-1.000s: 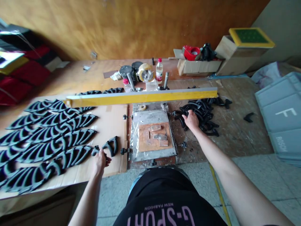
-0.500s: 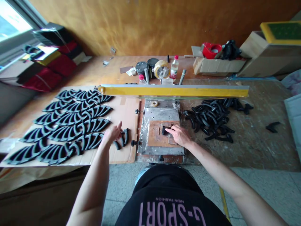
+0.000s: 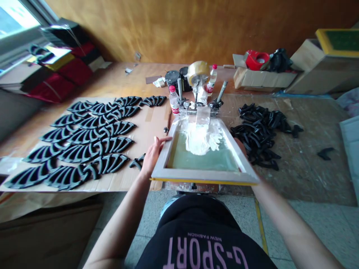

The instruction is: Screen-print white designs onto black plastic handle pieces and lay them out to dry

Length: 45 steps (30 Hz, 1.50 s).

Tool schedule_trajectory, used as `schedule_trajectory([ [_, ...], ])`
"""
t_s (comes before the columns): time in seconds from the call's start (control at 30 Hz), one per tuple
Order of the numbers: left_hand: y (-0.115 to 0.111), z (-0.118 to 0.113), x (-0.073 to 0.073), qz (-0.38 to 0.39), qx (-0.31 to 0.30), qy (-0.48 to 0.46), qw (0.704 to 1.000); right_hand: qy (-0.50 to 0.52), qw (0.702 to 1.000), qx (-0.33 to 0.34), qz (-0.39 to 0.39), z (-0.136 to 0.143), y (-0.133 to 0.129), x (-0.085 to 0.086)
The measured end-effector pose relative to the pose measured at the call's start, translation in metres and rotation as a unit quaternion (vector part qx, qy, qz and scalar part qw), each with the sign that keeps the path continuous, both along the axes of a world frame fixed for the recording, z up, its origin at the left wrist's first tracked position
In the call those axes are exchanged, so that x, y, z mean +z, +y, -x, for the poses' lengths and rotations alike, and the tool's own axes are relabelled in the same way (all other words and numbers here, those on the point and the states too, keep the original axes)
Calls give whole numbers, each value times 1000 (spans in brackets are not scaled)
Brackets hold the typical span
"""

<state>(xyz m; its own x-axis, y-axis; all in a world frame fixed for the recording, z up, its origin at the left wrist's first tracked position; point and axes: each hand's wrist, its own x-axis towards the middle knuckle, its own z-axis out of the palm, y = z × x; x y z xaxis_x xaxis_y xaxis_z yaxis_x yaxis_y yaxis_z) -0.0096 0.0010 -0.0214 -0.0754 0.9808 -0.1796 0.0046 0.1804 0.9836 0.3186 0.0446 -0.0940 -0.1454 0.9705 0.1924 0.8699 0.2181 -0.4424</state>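
A screen-printing frame [image 3: 165, 173] with a pale border and green mesh slopes down toward me over the printing base. White ink [image 3: 198, 142] lies smeared on the mesh, around the squeegee [image 3: 203, 116]. My left hand [image 3: 152, 155] grips the frame's left side, its fingertips partly behind the border. My right hand [image 3: 240, 145] is at the right side, mostly hidden by the frame, so its fingers do not show. Just left of my left hand, a black curved handle-like part [image 3: 136, 163] lies on the cardboard. The base plate is mostly covered by the frame.
Rows of black curved parts [image 3: 84, 140] cover the cardboard [image 3: 153, 129] at left. A loose pile of them [image 3: 254, 130] lies at right. Bottles [image 3: 174, 99], ink tubs [image 3: 172, 77] and a tape roll [image 3: 198, 72] stand behind the frame. Boxes [image 3: 265, 78] stand at the back right.
The screen frame has swung down from its raised, edge-on position. My left hand moved right to its side; my right hand left the black part on the wooden jig and moved to the frame's right side.
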Motion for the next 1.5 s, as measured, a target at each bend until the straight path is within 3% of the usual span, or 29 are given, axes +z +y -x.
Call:
schedule_trajectory([
  [0.1,-18,7,-49,66,-4,37,997,7,995,-41,-86,5,29,20],
  [0.17,-20,6,-79,81,3,55,995,-6,993,4,-120,31,45,32],
  [0.23,-18,4,-100,89,6,74,993,-40,993,64,-89,62,55,37],
  [0.3,-15,2,-112,89,4,89,992,-80,992,99,-20,87,54,35],
  [0.4,-13,3,-115,92,11,86,992,-134,980,144,27,98,31,24],
  [0.53,-15,4,-113,93,16,80,992,-141,940,310,-2,78,-9,18],
  [0.63,-15,4,-111,94,11,78,992,-108,916,386,19,67,-14,23],
  [0.8,-16,3,-110,89,7,85,992,-97,955,280,-16,73,-10,18],
  [0.97,-16,3,-110,91,12,86,992,-97,945,314,0,76,-21,14],
  [1.1,-16,4,-91,91,-4,55,994,-33,980,196,-6,84,19,36],
  [1.2,-15,5,-57,73,2,24,997,-2,995,100,-30,70,64,58],
  [1.3,-5,1,-16,51,28,-1,998,56,996,-20,-63,26,96,68],
  [1.4,19,-9,21,-51,57,-56,995,82,987,-123,-56,-15,97,51],
  [1.5,47,-22,45,-141,67,-98,983,57,994,-86,24,-15,67,13],
])
